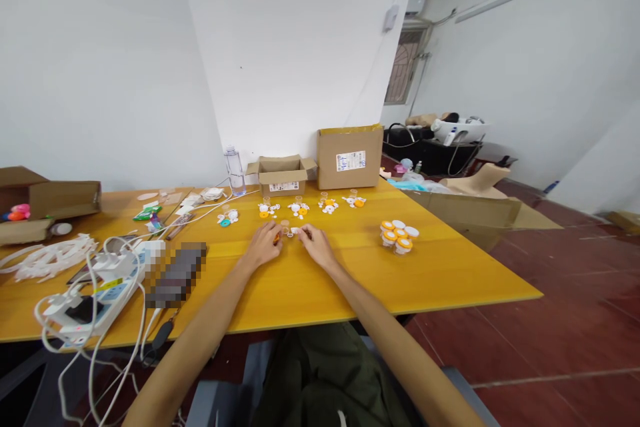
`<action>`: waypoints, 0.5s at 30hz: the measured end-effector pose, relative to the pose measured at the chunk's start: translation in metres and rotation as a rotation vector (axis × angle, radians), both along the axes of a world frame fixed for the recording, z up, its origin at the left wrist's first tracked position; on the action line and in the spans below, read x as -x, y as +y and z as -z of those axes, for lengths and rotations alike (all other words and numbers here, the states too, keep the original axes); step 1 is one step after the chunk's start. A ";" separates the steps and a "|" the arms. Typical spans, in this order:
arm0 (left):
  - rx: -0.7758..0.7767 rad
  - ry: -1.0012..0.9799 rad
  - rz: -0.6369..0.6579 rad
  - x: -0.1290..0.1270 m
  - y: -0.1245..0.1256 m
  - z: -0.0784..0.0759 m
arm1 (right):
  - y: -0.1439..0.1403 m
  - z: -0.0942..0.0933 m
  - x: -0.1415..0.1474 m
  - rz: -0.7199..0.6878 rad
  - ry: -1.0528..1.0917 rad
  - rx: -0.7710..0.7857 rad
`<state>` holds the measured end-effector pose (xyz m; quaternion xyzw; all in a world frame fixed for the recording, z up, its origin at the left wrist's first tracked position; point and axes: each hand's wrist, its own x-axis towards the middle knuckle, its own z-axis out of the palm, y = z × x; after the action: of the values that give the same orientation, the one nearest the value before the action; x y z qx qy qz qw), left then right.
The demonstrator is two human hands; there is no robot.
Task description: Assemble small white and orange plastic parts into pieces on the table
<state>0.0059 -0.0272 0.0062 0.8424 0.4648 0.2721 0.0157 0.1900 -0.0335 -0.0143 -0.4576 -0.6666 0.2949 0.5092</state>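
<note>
Both my hands rest on the yellow table (450, 273), close together. My left hand (263, 245) pinches a small orange part, and my right hand (316, 244) pinches a small white part; a little clear cup and tiny white pieces (287, 228) lie between them. Beyond my hands, several small sets of white and orange parts (300, 209) lie in a row. To the right stands a cluster of small clear cups with orange and white lids (399, 235).
An open small cardboard box (282, 175), a taller box (350, 157) and a water bottle (235, 171) stand at the far edge. A power strip with white cables (95, 287) and a pile of white strips (45, 257) crowd the left side. More boxes lie at right.
</note>
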 end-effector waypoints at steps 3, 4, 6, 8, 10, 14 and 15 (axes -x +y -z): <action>0.029 0.022 -0.011 0.001 -0.002 -0.001 | 0.000 0.000 0.000 0.004 -0.003 0.009; 0.039 0.034 -0.020 0.000 -0.003 -0.002 | 0.000 0.000 0.000 0.005 -0.005 0.014; 0.053 0.056 -0.037 -0.001 -0.005 -0.005 | 0.001 0.001 -0.001 0.001 -0.010 0.019; 0.063 0.063 -0.050 -0.002 -0.008 -0.008 | 0.001 0.002 -0.001 -0.014 -0.015 0.018; 0.078 0.050 -0.051 -0.002 -0.010 -0.011 | 0.002 0.002 -0.001 -0.039 -0.019 0.014; 0.112 -0.040 0.032 -0.004 -0.011 -0.012 | 0.003 0.003 0.000 -0.115 -0.021 -0.007; 0.118 -0.076 0.069 -0.005 -0.011 -0.012 | 0.003 0.003 0.000 -0.133 -0.019 -0.016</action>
<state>0.0109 -0.0380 0.0177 0.8445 0.4500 0.2755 0.0922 0.1895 -0.0309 -0.0174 -0.4109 -0.7028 0.3182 0.4857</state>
